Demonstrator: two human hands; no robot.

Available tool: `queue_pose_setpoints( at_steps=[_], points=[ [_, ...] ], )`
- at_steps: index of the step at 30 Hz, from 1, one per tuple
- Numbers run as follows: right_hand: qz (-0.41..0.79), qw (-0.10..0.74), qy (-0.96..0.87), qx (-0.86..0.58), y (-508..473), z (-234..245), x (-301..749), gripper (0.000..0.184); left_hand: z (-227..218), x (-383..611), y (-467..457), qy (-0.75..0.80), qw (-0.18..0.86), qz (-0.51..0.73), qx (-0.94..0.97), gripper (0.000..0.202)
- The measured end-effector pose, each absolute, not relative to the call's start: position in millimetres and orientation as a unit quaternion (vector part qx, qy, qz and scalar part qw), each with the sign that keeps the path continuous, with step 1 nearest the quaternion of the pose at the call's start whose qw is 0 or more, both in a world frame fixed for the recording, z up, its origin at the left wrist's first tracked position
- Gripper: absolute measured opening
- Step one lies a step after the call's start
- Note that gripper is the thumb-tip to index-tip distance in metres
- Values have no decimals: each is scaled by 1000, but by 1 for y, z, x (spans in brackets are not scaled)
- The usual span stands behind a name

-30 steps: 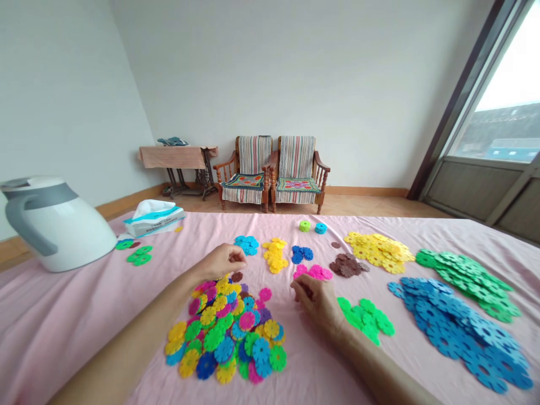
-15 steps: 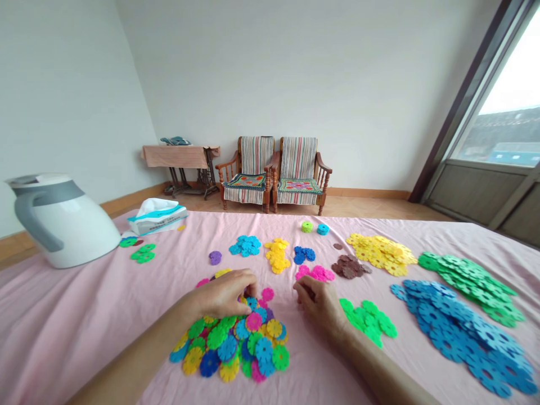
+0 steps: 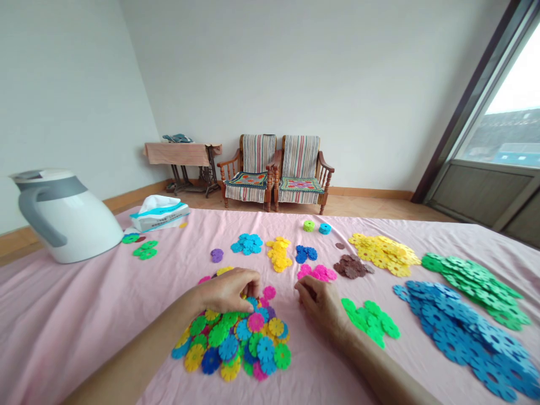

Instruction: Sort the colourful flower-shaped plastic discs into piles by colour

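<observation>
My left hand [image 3: 231, 289] rests on the far side of a mixed pile of flower-shaped plastic discs [image 3: 230, 346]. Its fingers curl down and the thumb lies by a blue disc; whatever the fingertips grip is hidden. To the right, my right hand [image 3: 323, 306] is held just above the cloth, its fingers curled in against the thumb. I cannot make out anything in it. Pink discs [image 3: 317, 273] lie right behind that hand, and bright green discs [image 3: 371, 322] sit beside its wrist. Loose pink discs [image 3: 269, 292] lie between the hands.
Sorted discs lie across the pink cloth [image 3: 139, 304]: light blue [image 3: 247, 244], yellow [image 3: 383, 252], brown [image 3: 351, 266], green [image 3: 476, 284] and a large blue heap [image 3: 459, 332]. A white jug [image 3: 80, 222] and a tissue pack [image 3: 160, 214] stand left. Two chairs [image 3: 274, 171] are beyond.
The whole view has shifted slightly. Both hands keep nearly the same pose and place over the cloth, and the disc groups look unchanged.
</observation>
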State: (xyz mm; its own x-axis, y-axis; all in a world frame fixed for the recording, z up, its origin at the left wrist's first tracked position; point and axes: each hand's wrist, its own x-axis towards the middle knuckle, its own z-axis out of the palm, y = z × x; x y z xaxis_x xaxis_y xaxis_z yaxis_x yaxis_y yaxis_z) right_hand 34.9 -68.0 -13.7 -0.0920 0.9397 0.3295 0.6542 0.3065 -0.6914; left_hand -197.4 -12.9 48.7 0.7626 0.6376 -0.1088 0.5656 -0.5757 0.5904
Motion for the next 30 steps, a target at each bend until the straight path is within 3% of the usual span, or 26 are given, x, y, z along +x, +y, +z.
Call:
queue_pose_setpoints(
  at_steps=[5, 10, 15, 22, 26, 30],
  points=[
    [184, 376, -716, -559, -69, -14, 35, 26, 49, -201, -8, 328, 409, 75, 849, 23],
    [179, 374, -717, -560, -67, -16, 35, 26, 48, -204, 7, 358, 427, 116, 822, 11],
    [173, 370, -720, -561, -67, -17, 35, 26, 31, -201, 53, 491, 346, 281, 748, 8],
    [170, 371, -719, -562, -67, -15, 34, 25, 23, -200, 94, 564, 267, 354, 696, 12],
    [171, 371, -719, -562, -68, -14, 34, 26, 33, -204, 65, 524, 286, 307, 741, 10],
    [175, 370, -721, -559, -68, -14, 34, 27, 42, -207, 20, 422, 332, 104, 837, 13]
  ],
)
